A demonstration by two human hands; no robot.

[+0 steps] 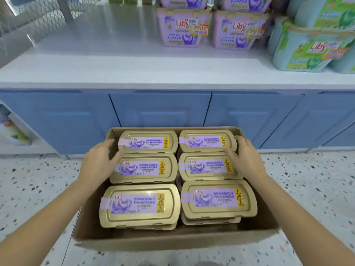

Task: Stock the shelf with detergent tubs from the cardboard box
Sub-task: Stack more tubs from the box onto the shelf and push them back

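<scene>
Down on the speckled floor point(38, 189), an open cardboard box point(172, 240) is sitting in front of blue cabinet doors point(159, 108). It is holding gold-lidded detergent tubs with purple labels, lying two across and three rows deep. More lids are showing beneath the near ones.

The left hand point(99, 162) is reaching into the far left corner. Its fingers point(110, 144) are curling round the left end of the far-left tub point(148, 141), between the tub and the box wall, and its thumb is lying at the seam with the row behind.

The right hand point(247, 160) is doing the same on the other side. Its fingers point(241, 140) are wrapping the right end of the far-right tub point(206, 141), with the thumb resting on the lid edge. Both tubs are sitting level in the box. The other tubs point(140, 204) are lying untouched nearer the person.

Above the cabinets, the white shelf point(115, 54) is carrying stacked purple tubs point(182, 29) at centre right and green tubs point(307, 50) just beside them on the right.
</scene>
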